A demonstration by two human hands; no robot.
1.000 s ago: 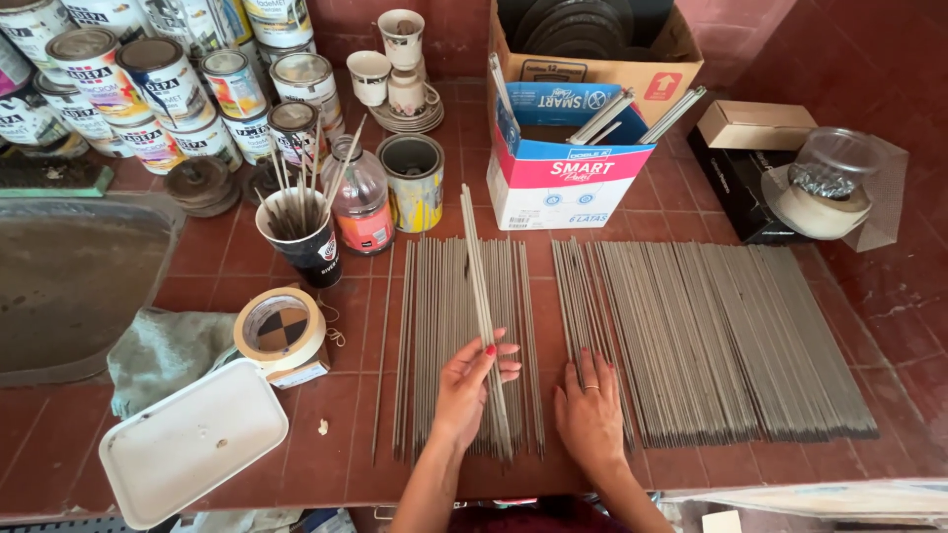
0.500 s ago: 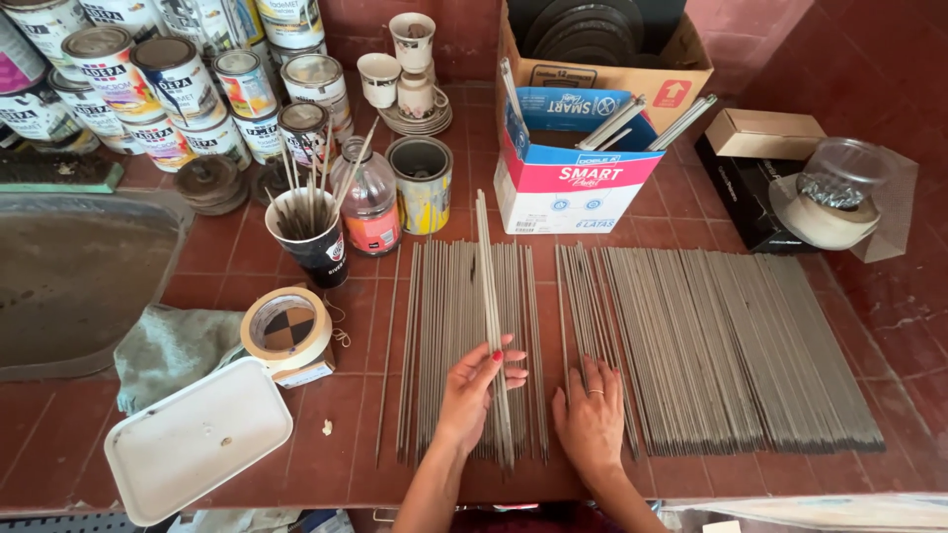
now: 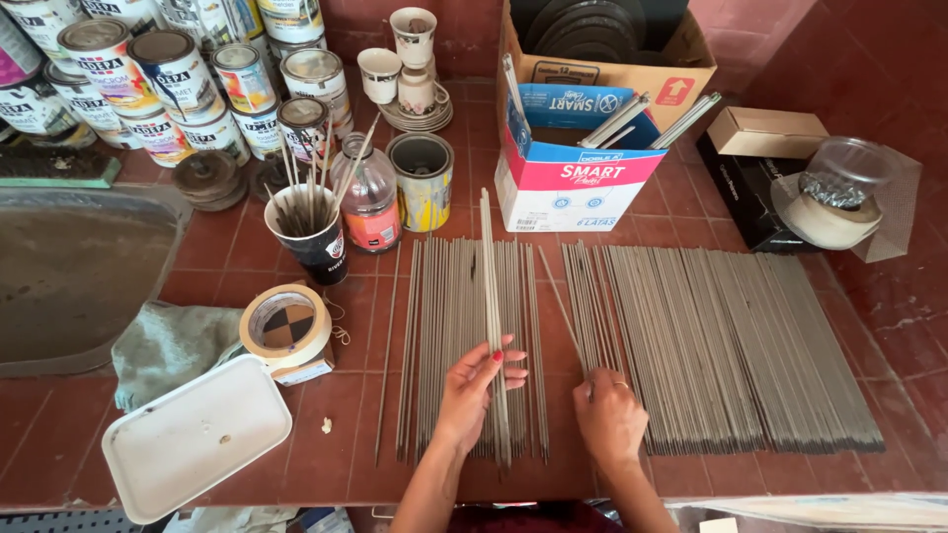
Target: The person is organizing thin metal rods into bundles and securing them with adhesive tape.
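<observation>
Lower centre: our left hand [image 3: 474, 390] pinches a thin grey stick bundle [image 3: 491, 296]. Our right hand [image 3: 610, 419], fingers curled, picks a loose stick [image 3: 559, 306]. A weak pinch could scatter the bundle.

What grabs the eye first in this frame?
The wide mat of thin grey sticks laid side by side on the red tiled table, right of centre. Next, the left hand lifting a small bundle of sticks from the smaller pile, and the paint tins crowded top left.

The desk [image 3: 750, 232] is of red-brown tiles. On it lie two spreads of grey sticks [image 3: 736, 345] across the middle and right, paint tins [image 3: 168, 69] at upper left, a tape roll [image 3: 288, 328], a white tray [image 3: 197, 434] at lower left, and cardboard boxes [image 3: 583, 173] at the top.
</observation>
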